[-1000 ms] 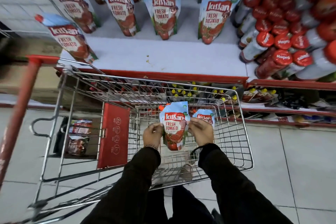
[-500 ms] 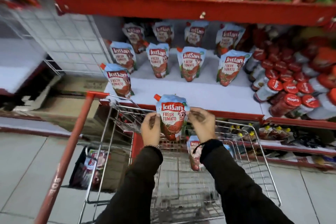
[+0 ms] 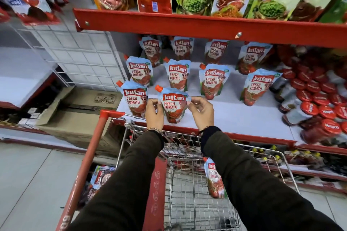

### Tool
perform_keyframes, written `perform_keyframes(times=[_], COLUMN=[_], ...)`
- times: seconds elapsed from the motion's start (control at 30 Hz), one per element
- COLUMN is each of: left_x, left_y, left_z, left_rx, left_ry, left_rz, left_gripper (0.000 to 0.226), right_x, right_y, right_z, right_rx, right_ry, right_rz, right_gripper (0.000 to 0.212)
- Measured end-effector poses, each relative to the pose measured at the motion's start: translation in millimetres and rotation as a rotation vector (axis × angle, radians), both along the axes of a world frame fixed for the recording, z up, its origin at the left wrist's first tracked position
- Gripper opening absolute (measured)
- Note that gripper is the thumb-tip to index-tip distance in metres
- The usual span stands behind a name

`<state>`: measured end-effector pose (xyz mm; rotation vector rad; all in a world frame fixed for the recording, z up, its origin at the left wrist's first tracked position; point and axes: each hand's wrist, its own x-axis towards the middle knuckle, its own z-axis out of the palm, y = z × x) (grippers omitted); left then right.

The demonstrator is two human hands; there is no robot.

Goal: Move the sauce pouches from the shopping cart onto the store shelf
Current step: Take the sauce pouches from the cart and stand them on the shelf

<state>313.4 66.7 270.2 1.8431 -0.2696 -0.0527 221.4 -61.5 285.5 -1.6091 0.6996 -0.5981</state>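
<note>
both hands (image 3: pixel 155 113) (image 3: pixel 201 111) pinch a sauce pouch (image 3: pixel 173 105) at the shelf (image 3: pixel 244 118) front; one pouch (image 3: pixel 214 180) stands in the cart (image 3: pixel 187 202).

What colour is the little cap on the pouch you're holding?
Orange-red. The cap tops the held pouch, clearest in the head view.

Bare white shelf (image 3: pixel 249 116) lies open at 3 o'clock of the held pouch (image 3: pixel 173 105), hemmed by another pouch (image 3: pixel 135 99) at 9 o'clock, standing pouches (image 3: pixel 213 80) at 12, and red-capped bottles (image 3: pixel 315 107) far right.
</note>
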Motion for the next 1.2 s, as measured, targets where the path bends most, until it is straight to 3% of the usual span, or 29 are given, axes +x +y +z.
perform_keyframes(times=[0.27, 0.7, 0.9, 1.2], left_x=[5.5, -20.1, -73.6, -173.6], left_y=[5.2, 10.4, 12.3, -0.5], left_z=[-25.5, -22.4, -25.9, -95.7], left_rx=[0.014, -0.010, -0.151, 0.064], left_ry=[0.044, 0.069, 0.064, 0.087], left_rz=[-0.012, 0.051, 0.158, -0.006], left_gripper=[0.002, 0.029, 0.034, 0.031], right_x=[5.9, -15.0, -63.0, -171.8], right_y=[6.3, 9.5, 12.4, 4.7], right_z=[-23.9, -25.4, -39.2, -104.8], right_rx=[0.022, -0.048, -0.014, -0.005], right_ry=[0.015, 0.043, 0.077, 0.275], right_rz=[-0.012, 0.023, 0.003, -0.015], right_gripper=[0.010, 0.017, 0.017, 0.015])
